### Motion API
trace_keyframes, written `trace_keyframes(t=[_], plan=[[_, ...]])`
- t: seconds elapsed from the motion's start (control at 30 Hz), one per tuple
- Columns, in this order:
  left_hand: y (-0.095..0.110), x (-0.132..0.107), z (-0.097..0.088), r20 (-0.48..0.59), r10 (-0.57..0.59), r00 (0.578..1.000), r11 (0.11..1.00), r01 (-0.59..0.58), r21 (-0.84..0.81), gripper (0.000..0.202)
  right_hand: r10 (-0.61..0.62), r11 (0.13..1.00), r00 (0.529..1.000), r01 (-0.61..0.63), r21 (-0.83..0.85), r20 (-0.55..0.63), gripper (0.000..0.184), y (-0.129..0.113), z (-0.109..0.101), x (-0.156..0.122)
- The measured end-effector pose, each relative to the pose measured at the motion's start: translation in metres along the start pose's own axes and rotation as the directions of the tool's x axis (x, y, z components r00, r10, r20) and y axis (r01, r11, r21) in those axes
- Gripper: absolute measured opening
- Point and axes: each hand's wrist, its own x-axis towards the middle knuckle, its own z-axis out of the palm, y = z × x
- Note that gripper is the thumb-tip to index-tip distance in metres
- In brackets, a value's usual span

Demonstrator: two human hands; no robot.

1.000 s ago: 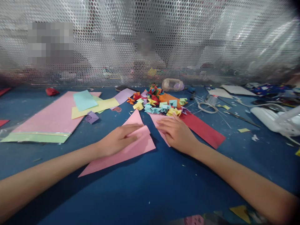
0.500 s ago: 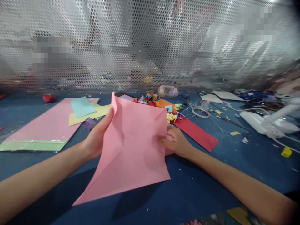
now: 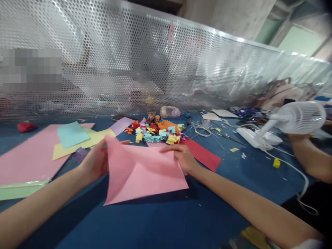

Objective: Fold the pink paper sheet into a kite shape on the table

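A creased pink paper sheet (image 3: 145, 173) is held just above the blue table (image 3: 166, 221) in front of me. My left hand (image 3: 94, 162) grips its upper left corner, thumb behind the sheet. My right hand (image 3: 181, 157) pinches its upper right edge, fingers on top. A fold line runs diagonally across the sheet. Behind it lies a pile of small folded paper pieces (image 3: 154, 129) in many colours.
Large pink paper (image 3: 28, 159) with yellow (image 3: 77, 143) and light blue (image 3: 72, 134) sheets lies at left. A red sheet (image 3: 204, 155) is at right. A white desk fan (image 3: 298, 119) and cable stand far right, beside another person's arm (image 3: 308, 157). A perforated metal screen (image 3: 129, 62) closes the back.
The paper, pressed flat into a triangle a second ago, was lifted and unfolded, then lowered toward the table. My view has swung right and up, showing the fan.
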Motion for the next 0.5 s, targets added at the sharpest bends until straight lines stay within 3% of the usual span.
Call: trace_keyframes(t=[0.03,0.1,0.2,0.27,0.37,0.5], plan=[[-0.001,0.005,-0.007,0.054,0.014,0.998,1.0,-0.013,-0.009,0.064,-0.013,1.0,1.0,0.013,-0.016,-0.01,0.022,-0.001,-0.002,0.001],[-0.001,0.012,-0.02,-0.014,0.012,1.0,0.998,-0.011,0.066,0.056,-0.046,0.997,0.999,0.047,-0.068,0.025,0.023,-0.003,-0.006,0.003],[0.003,0.023,-0.039,-0.054,0.143,0.988,0.935,-0.117,0.335,0.044,-0.138,0.981,0.972,0.16,-0.107,0.192,0.028,-0.008,-0.009,0.002],[0.009,0.034,-0.05,-0.126,0.188,0.974,0.865,-0.103,0.491,0.039,-0.203,0.96,0.928,0.251,-0.121,0.313,0.033,-0.011,-0.008,0.0],[0.026,0.064,-0.062,-0.215,0.25,0.944,0.803,-0.078,0.591,0.033,-0.174,0.965,0.941,0.222,-0.142,0.29,0.047,-0.012,-0.001,-0.003],[0.059,0.12,-0.066,-0.316,0.396,0.862,0.658,-0.027,0.752,0.032,-0.128,0.966,0.951,0.184,-0.18,0.283,0.056,-0.008,0.009,-0.004]])
